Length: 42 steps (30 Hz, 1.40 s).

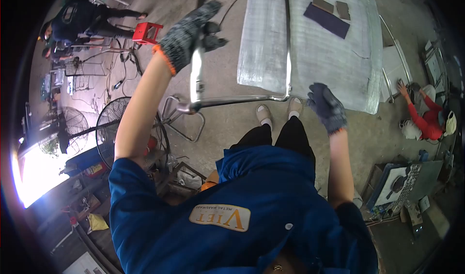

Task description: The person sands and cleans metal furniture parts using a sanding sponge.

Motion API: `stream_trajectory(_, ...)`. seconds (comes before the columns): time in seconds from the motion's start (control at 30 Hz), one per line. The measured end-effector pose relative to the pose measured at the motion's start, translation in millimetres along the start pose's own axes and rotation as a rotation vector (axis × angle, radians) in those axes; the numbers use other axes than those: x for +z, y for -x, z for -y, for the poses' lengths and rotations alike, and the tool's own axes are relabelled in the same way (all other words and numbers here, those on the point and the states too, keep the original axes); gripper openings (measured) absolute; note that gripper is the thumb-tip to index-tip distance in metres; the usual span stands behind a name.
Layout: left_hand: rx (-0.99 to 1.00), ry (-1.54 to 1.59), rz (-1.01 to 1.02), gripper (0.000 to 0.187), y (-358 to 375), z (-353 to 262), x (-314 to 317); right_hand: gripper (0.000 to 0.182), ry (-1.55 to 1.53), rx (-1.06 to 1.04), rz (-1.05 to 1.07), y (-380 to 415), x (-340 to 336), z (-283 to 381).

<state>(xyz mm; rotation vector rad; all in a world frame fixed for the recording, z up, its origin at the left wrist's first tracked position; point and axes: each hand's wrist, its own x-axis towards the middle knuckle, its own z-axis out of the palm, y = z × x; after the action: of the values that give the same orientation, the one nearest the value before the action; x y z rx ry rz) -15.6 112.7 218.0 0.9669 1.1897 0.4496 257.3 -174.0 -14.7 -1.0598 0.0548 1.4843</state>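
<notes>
Your left hand (191, 34) in its knit glove is clamped on the bent steel tube (232, 99), up at 11 o'clock. Right hand (327, 107) hangs loosely curled, holding nothing, beside the metal table (310, 61) at 1 o'clock.

One legible marking is found. An oval patch (220, 217) with a pale ground and a thin border sits on the chest of the blue shirt (184, 225) worn by the person carrying the camera. It appears upside down in the head view. The large letters read "VIET" in orange-gold. A smaller line of lettering runs beside it, apparently "METAL HAILMARK", though too fine to confirm. No other text, number or sign is readable elsewhere.
</notes>
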Motion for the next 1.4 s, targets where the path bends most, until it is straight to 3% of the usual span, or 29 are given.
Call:
stream_trajectory(0.07,-0.045,0.057,-0.006,0.037,-16,11,-28,0.044,-0.048,0.062,-0.104,-57,-17,-16)
stream_trajectory(0.13,-0.081,0.051,-0.048,0.036,-22,14,-43,0.034,0.12,0.122,-0.09,-86,22,-16)
stream_trajectory(0.17,-0.126,0.055,-0.094,0.038,-26,17,-51,0.034,0.261,0.161,0.019,-110,22,-24)
stream_trajectory(0.23,-0.158,-0.022,-0.192,0.054,-43,31,-71,0.032,0.405,0.26,-0.096,-127,43,-28)
stream_trajectory(0.3,-0.147,-0.092,-0.282,0.056,-58,46,-88,0.023,0.373,0.239,-0.109,-121,55,-27)
stream_trajectory(0.4,-0.137,-0.167,-0.331,0.058,-69,53,-97,0.024,0.501,0.394,-0.155,-133,46,-44)
stream_trajectory(0.5,-0.143,-0.242,-0.429,0.056,-81,71,-115,0.023,0.711,0.32,-0.192,-153,10,-84)
stream_trajectory(0.63,-0.163,-0.131,-0.304,0.056,-111,107,-156,0.029,0.629,0.409,-0.326,-137,17,-96)
stream_trajectory(0.7,-0.241,-0.134,-0.305,0.056,-132,128,-175,0.032,0.794,0.398,-0.32,-113,53,-72)
stream_trajectory(0.77,-0.244,-0.112,-0.283,0.059,-148,145,-185,0.045,1.279,0.373,-0.197,-114,62,-71)
stream_trajectory(0.8,-0.287,-0.073,-0.299,0.061,-159,154,-192,0.045,1.368,0.233,-0.153,-111,57,-78)
stream_trajectory(0.9,-0.349,-0.027,-0.31,0.066,-167,160,-194,0.042,1.123,0.298,-0.231,-103,58,-78)
stream_trajectory(0.93,-0.353,-0.042,-0.325,0.062,-169,159,-196,0.038,0.862,0.214,-0.189,-102,54,-79)
stream_trajectory(0.97,-0.357,-0.059,-0.343,0.058,-171,157,-198,0.038,0.868,0.219,-0.189,-101,50,-80)
stream_trajectory(1.07,-0.367,-0.08,-0.352,0.073,-168,141,-199,0.033,0.36,0.318,-0.272,-82,59,-63)
stream_trajectory(1.17,-0.367,-0.1,-0.322,0.084,-169,132,-202,0.031,0.21,0.279,-0.294,-74,76,-51)
stream_trajectory(1.37,-0.301,-0.122,-0.422,0.071,-159,129,-182,0.031,0.089,0.227,-0.25,-88,65,-71)
stream_trajectory(1.4,-0.297,-0.128,-0.419,0.067,-158,135,-182,0.031,0.188,-0.047,-0.227,-96,50,-87)
